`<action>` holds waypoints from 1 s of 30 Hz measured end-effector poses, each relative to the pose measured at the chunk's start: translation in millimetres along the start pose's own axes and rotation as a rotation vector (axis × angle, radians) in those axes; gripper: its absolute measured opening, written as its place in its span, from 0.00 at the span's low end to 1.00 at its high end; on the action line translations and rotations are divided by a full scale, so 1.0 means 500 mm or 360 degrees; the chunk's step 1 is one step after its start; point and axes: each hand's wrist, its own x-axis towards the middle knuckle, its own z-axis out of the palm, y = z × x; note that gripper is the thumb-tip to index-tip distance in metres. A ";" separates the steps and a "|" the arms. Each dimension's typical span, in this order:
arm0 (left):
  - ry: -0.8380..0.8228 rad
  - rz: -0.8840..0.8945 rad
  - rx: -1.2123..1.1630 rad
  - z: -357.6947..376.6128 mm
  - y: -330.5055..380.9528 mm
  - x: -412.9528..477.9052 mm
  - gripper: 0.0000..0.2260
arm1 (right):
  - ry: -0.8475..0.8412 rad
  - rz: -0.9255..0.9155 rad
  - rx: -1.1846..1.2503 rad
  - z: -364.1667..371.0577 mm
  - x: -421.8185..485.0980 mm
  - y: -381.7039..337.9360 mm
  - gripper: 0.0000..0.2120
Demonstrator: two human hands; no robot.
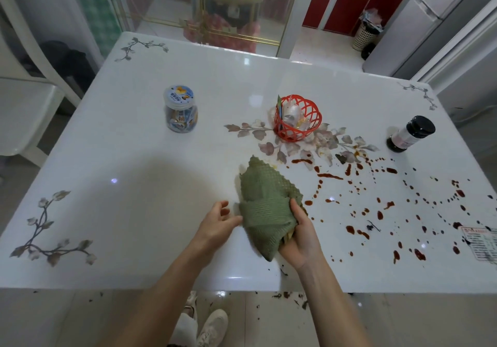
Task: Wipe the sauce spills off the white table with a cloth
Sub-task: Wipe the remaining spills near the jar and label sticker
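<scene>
Cloth (265, 208) — green, in right grip (301, 236)

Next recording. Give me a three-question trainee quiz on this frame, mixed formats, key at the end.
1. True or false: the green cloth lies spread flat over the sauce spills.
2. Which hand grips the cloth? A) left B) right C) neither
3. On which side of the cloth, the person's own, are the spills?
Key: 1 false, it is bunched beside them; 2 B, the right hand, while the left hand is open; 3 right.
</scene>
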 end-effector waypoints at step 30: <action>0.0563 0.0478 0.0688 -0.016 0.060 0.036 0.22 | 0.0003 0.0263 0.0157 0.047 0.029 0.010 0.32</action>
